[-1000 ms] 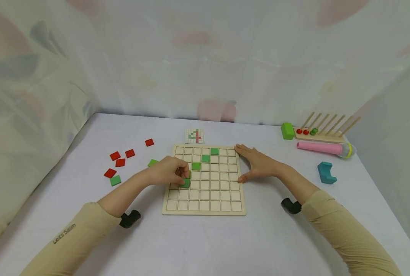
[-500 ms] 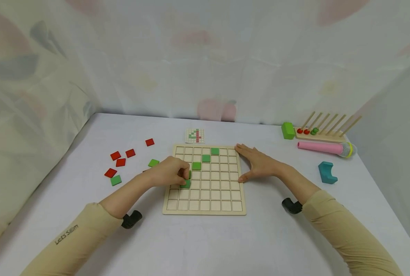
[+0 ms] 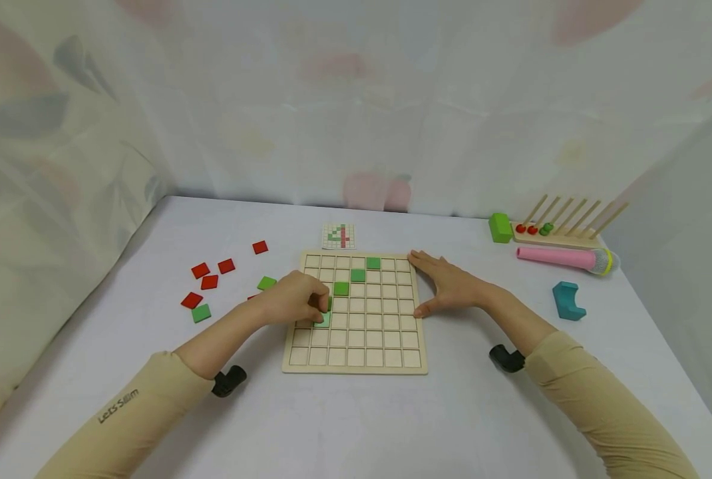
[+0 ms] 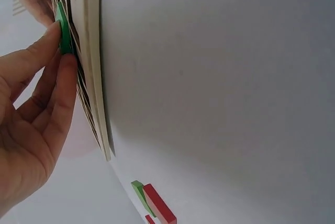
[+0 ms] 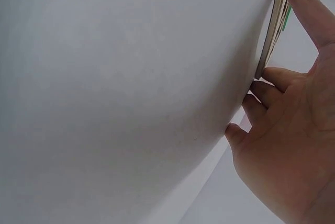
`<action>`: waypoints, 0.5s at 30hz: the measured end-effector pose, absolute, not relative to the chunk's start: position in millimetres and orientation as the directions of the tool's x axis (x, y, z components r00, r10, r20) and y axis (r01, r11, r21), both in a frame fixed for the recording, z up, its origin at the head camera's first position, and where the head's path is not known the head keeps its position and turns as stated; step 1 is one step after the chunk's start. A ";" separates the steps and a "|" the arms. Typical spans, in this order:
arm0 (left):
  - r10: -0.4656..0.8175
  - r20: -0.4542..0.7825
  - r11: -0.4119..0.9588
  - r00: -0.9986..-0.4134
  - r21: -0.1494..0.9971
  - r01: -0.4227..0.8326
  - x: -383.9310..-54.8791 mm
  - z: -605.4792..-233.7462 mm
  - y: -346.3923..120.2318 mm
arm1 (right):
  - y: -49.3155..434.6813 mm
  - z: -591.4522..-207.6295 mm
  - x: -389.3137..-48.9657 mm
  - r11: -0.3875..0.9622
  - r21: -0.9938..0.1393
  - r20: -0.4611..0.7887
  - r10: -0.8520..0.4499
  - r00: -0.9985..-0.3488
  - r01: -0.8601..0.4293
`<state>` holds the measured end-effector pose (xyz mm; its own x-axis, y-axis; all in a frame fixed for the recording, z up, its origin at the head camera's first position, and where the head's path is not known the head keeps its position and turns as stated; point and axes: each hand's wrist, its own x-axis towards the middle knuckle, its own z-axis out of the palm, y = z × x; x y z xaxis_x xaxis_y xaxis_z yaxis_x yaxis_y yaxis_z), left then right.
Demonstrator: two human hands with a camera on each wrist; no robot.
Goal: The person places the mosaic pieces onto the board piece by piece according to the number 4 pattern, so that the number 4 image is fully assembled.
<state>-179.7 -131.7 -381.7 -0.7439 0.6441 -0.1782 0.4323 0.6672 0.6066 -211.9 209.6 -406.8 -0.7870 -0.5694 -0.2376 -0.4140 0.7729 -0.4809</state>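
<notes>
Between its thumb and fingers my left hand (image 3: 293,297) pinches a square green tile (image 4: 65,31), tilted on the left part of the wooden grid board (image 3: 356,368). Other green tiles (image 3: 341,289) lie in cells of the board, forming a diagonal up to the right; one is partly hidden behind my left fingers. My right hand (image 3: 448,285) rests along the board's right edge with fingers spread, the thumb at the side and the fingertips near the upper right corner. In the right wrist view, its fingers (image 5: 280,77) touch the board's rim.
Left of the board lie several loose red tiles (image 3: 200,271) and green tiles (image 3: 201,313). A small pattern card (image 3: 339,236) lies behind the board. At right are a green block (image 3: 500,227), a pegged bead stand (image 3: 556,235), a pink toy microphone (image 3: 556,256) and a teal curved block (image 3: 567,301).
The green tile in my left hand tilts slightly and looks paler now. My left hand stays almost in place over the same cell; my right hand has not moved.
</notes>
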 end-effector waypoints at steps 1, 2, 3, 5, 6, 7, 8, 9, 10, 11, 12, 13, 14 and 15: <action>0.646 -0.173 0.666 -0.743 0.604 0.438 -179.5 -381.9 -131.8 | 209.5 -407.1 -211.7 0.772 -0.480 -0.234 -0.571 -0.787 -0.417; 0.648 -0.168 0.664 -0.743 0.602 0.444 -179.3 -381.9 -131.8 | 209.3 -407.0 -211.4 0.771 -0.481 -0.233 -0.572 -0.787 -0.418; 0.650 -0.164 0.662 -0.742 0.601 0.447 -179.0 -382.0 -131.9 | 209.0 -406.7 -211.2 0.770 -0.482 -0.231 -0.573 -0.786 -0.419; 0.647 -0.160 0.663 -0.746 0.601 0.447 -178.3 -381.0 -132.6 | 208.5 -406.1 -210.7 0.768 -0.483 -0.230 -0.575 -0.786 -0.421; 0.642 -0.159 0.666 -0.750 0.600 0.443 -178.1 -380.3 -133.5 | 208.2 -405.7 -210.5 0.768 -0.483 -0.229 -0.575 -0.785 -0.421; 0.635 -0.158 0.669 -0.756 0.601 0.437 -178.1 -379.3 -134.8 | 208.2 -405.3 -210.3 0.768 -0.485 -0.232 -0.574 -0.785 -0.418; 0.625 -0.159 0.676 -0.765 0.600 0.428 -178.8 -378.5 -136.3 | 208.2 -404.6 -210.1 0.768 -0.486 -0.234 -0.573 -0.785 -0.416; 0.613 -0.159 0.684 -0.774 0.596 0.420 -179.7 -377.5 -138.4 | 208.2 -404.2 -210.0 0.769 -0.488 -0.237 -0.572 -0.785 -0.413; 0.600 -0.157 0.693 -0.784 0.592 0.412 -181.0 -376.2 -141.0 | 208.2 -403.9 -209.9 0.769 -0.488 -0.238 -0.573 -0.784 -0.413; 0.586 -0.158 0.701 -0.795 0.591 0.399 -182.9 -375.0 -144.2 | 208.1 -403.4 -209.7 0.768 -0.489 -0.237 -0.573 -0.784 -0.413; 0.570 -0.158 0.710 -0.806 0.589 0.387 -185.1 -373.5 -147.4 | 208.2 -403.3 -209.8 0.767 -0.489 -0.236 -0.574 -0.784 -0.414; 0.555 -0.157 0.718 -0.817 0.587 0.375 -187.5 -371.9 -150.8 | 208.3 -403.3 -209.8 0.766 -0.491 -0.235 -0.574 -0.784 -0.414; 0.540 -0.153 0.725 -0.828 0.584 0.365 -190.0 -370.2 -154.3 | 208.4 -403.3 -209.9 0.766 -0.492 -0.235 -0.574 -0.784 -0.414; 0.526 -0.147 0.730 -0.838 0.583 0.356 -192.3 -368.1 -158.0 | 208.3 -403.5 -210.0 0.766 -0.492 -0.234 -0.575 -0.784 -0.414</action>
